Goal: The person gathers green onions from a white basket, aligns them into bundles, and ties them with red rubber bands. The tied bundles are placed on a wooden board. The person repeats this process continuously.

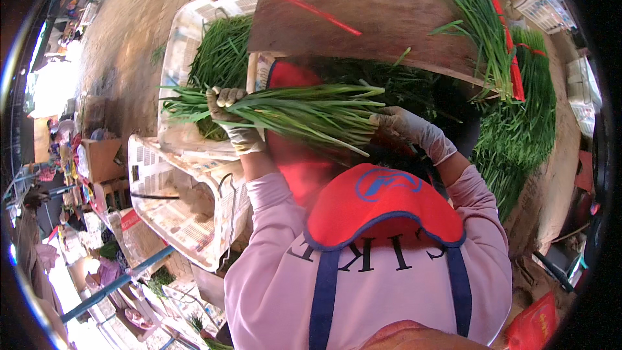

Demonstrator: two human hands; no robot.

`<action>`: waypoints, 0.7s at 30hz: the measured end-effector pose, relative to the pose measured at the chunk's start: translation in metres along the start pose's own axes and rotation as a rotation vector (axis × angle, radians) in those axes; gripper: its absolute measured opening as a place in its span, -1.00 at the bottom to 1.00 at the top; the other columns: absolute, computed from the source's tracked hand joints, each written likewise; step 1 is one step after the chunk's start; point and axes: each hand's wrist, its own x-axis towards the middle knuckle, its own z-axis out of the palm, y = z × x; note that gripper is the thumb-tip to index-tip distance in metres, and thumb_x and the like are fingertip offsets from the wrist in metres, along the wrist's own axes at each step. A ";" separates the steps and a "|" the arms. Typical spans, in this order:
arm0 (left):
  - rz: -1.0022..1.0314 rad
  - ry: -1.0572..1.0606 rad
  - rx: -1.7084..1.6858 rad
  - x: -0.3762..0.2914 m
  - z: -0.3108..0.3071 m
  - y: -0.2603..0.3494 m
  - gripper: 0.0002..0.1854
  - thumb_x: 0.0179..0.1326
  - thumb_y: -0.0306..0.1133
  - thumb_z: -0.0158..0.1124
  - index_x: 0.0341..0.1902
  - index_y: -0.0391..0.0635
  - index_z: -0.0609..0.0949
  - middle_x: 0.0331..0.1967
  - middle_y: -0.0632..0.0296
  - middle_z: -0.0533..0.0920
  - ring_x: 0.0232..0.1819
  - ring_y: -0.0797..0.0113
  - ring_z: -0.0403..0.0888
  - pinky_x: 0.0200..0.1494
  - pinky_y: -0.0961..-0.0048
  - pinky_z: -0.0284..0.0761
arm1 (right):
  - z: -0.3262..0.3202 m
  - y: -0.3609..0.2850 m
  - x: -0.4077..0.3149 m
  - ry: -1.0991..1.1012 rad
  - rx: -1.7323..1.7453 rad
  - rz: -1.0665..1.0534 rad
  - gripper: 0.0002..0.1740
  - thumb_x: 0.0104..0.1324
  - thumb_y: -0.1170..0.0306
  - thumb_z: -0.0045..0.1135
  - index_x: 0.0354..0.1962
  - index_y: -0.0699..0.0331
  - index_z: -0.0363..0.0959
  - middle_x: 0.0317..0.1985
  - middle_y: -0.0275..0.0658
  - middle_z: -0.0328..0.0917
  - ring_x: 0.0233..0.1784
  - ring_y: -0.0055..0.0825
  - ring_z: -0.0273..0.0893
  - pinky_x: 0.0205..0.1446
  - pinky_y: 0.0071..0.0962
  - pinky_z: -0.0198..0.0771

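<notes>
A loose bunch of garlic chives [311,107] stretches across in front of me, lying roughly level. Near its leafy end, my left hand [233,116], in a dirty white glove, is wrapped around the leaves. My right hand [413,129], also gloved, pinches the pale stem ends on the other side; its fingertips are partly hidden. Below the bunch is my red apron [388,204] with dark blue trim. Red strips [508,48] lie by another bunch of chives [486,39] on the right end of the brown board [359,9].
A white plastic crate [170,63] with chives inside stands beyond my left hand. Nearer is another white crate [189,204]. One red strip [311,11] lies on the board. Tied chives [520,121] are piled at right, and loose greens [403,82] sit under the board's edge.
</notes>
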 end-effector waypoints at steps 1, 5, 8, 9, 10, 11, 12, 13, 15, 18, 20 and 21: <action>0.005 0.013 0.023 0.002 0.003 -0.002 -0.71 0.41 -0.16 0.04 -0.31 -0.06 0.62 -0.69 0.50 0.47 -0.65 0.56 0.36 -0.40 0.53 0.30 | -0.004 -0.002 -0.005 0.007 -0.020 -0.021 -0.45 0.31 0.08 0.24 0.03 0.38 0.47 -0.13 -0.27 0.60 -0.20 -0.58 0.50 -0.12 -0.53 0.45; -0.063 0.059 -0.028 0.000 0.008 -0.007 -0.70 0.43 -0.16 0.00 -0.30 -0.04 0.61 -0.70 0.54 0.45 -0.65 0.62 0.33 -0.40 0.55 0.28 | -0.010 -0.013 -0.018 0.143 -0.456 0.071 -0.44 0.39 0.07 0.12 0.10 0.38 0.47 -0.17 -0.30 0.61 -0.15 -0.56 0.47 -0.02 -0.52 0.41; -0.165 -0.241 -0.030 -0.002 0.003 0.004 -0.77 0.45 -0.20 -0.03 -0.19 -0.02 0.55 -0.48 0.44 0.53 -0.41 0.58 0.42 -0.24 0.49 0.36 | -0.003 -0.015 -0.030 0.197 -0.365 -0.057 -0.57 0.40 0.14 0.11 -0.06 0.38 0.54 -0.17 -0.24 0.65 -0.12 -0.54 0.53 -0.01 -0.48 0.45; -0.185 -0.341 -0.010 0.002 -0.002 0.003 -0.78 0.45 -0.20 -0.04 -0.16 -0.02 0.53 -0.38 0.39 0.57 -0.32 0.58 0.45 -0.22 0.48 0.39 | 0.003 -0.013 -0.031 0.096 -0.154 -0.076 -0.57 0.40 0.13 0.09 -0.07 0.38 0.55 -0.25 -0.27 0.65 -0.17 -0.53 0.53 -0.02 -0.52 0.43; -0.181 -0.334 0.003 0.004 -0.004 0.012 -0.79 0.45 -0.21 -0.04 -0.19 -0.02 0.52 -0.41 0.40 0.54 -0.35 0.58 0.42 -0.24 0.49 0.38 | -0.001 -0.015 -0.039 0.096 -0.299 -0.108 -0.57 0.41 0.10 0.07 -0.11 0.35 0.56 -0.33 -0.32 0.64 -0.25 -0.53 0.52 -0.07 -0.53 0.41; -0.171 -0.296 0.028 0.007 -0.006 0.018 -0.79 0.45 -0.22 -0.03 -0.22 -0.03 0.51 -0.44 0.40 0.50 -0.38 0.57 0.40 -0.25 0.50 0.37 | -0.004 -0.018 -0.047 0.139 -0.451 -0.176 -0.61 0.44 0.10 0.01 -0.20 0.28 0.57 -0.32 -0.31 0.67 -0.22 -0.54 0.54 -0.02 -0.40 0.44; -0.157 -0.243 0.061 0.009 -0.006 0.028 -0.79 0.45 -0.23 -0.02 -0.25 -0.04 0.51 -0.47 0.40 0.47 -0.40 0.57 0.38 -0.27 0.51 0.37 | -0.012 -0.022 -0.055 0.138 -0.379 -0.223 -0.57 0.43 0.06 0.01 -0.32 0.28 0.56 -0.35 -0.30 0.67 -0.22 -0.59 0.52 -0.03 -0.47 0.43; -0.143 -0.207 0.090 0.010 -0.006 0.036 -0.79 0.45 -0.24 -0.02 -0.27 -0.05 0.50 -0.50 0.41 0.44 -0.43 0.57 0.35 -0.28 0.52 0.36 | -0.022 -0.028 -0.065 0.153 -0.405 -0.196 -0.61 0.43 0.04 0.03 -0.27 0.20 0.58 -0.43 -0.44 0.63 -0.29 -0.56 0.52 -0.09 -0.47 0.40; -0.119 -0.163 0.112 0.009 -0.002 0.052 -0.77 0.46 -0.26 -0.01 -0.33 -0.06 0.48 -0.56 0.41 0.37 -0.49 0.56 0.30 -0.31 0.55 0.34 | -0.042 -0.045 -0.081 0.160 -0.800 -0.226 -0.56 0.33 -0.08 0.11 -0.27 0.13 0.60 -0.39 -0.38 0.66 -0.23 -0.46 0.59 -0.08 -0.40 0.43; 0.075 0.020 0.229 0.010 0.010 0.054 -0.79 0.47 -0.30 -0.04 -0.30 -0.09 0.48 -0.62 0.46 0.26 -0.56 0.58 0.22 -0.34 0.57 0.30 | -0.077 -0.090 -0.061 0.198 -1.197 -0.475 -0.27 0.03 -0.36 0.20 -0.15 0.09 0.60 -0.17 -0.21 0.67 -0.07 -0.26 0.61 -0.02 -0.30 0.46; 0.148 0.075 0.326 0.010 0.022 0.047 -0.76 0.49 -0.29 -0.11 -0.09 -0.16 0.51 -0.59 0.46 0.22 -0.56 0.58 0.18 -0.37 0.57 0.27 | -0.097 -0.124 -0.026 0.521 -1.077 -0.602 -0.15 0.04 -0.33 0.21 0.08 0.13 0.50 0.07 -0.14 0.57 0.18 -0.20 0.49 0.22 -0.29 0.36; -0.033 -0.332 0.236 0.017 0.030 0.044 -0.66 0.48 -0.21 -0.09 0.11 -0.17 0.48 -0.49 0.42 0.35 -0.47 0.57 0.32 -0.32 0.55 0.39 | -0.099 -0.126 -0.016 0.713 -1.207 -0.558 -0.15 0.08 -0.31 0.18 0.13 0.14 0.46 0.16 -0.11 0.48 0.27 -0.19 0.40 0.31 -0.25 0.27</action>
